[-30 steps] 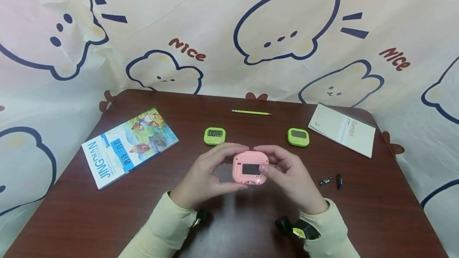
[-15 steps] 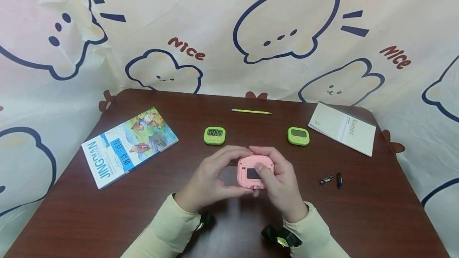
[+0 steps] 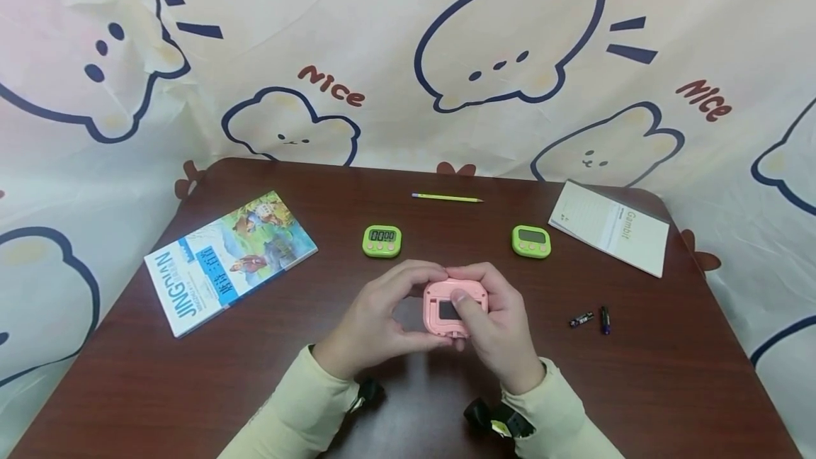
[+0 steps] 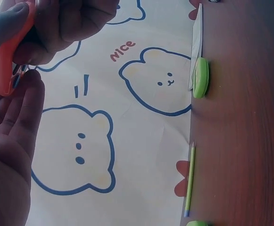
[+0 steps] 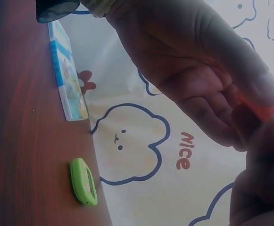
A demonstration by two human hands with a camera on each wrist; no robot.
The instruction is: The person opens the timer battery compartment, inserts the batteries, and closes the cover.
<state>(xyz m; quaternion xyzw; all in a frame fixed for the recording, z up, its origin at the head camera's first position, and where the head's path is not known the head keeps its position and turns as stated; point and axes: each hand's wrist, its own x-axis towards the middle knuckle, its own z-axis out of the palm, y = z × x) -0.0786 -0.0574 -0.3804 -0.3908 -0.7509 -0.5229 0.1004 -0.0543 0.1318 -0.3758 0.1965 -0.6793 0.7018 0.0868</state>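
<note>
A pink timer (image 3: 435, 296), its shape like that of the green ones, is held between both hands above the table. Its upward side has a dark rectangle, partly covered by a thumb. My left hand (image 3: 372, 321) grips the timer's left part, thumb along the lower edge and fingers at the top. From the other side my right hand (image 3: 500, 324) holds it, the thumb pressing on the upward face and fingers behind. In the left wrist view the pink timer (image 4: 4, 70) appears edge-on; in the right wrist view fingers hide most of it.
A green timer (image 3: 382, 241) reading 00:00 and another green timer (image 3: 531, 241) with a blank screen lie beyond the hands. Two small batteries (image 3: 581, 319) are at right. A pencil (image 3: 448, 197), a picture-covered book (image 3: 231, 261) and a notepad (image 3: 608, 229) lie on the brown table (image 3: 127, 388).
The pink timer has shifted slightly right and toward the body. My right hand has come in to the left, its thumb now farther over the dark rectangle. The last half second shows little motion.
</note>
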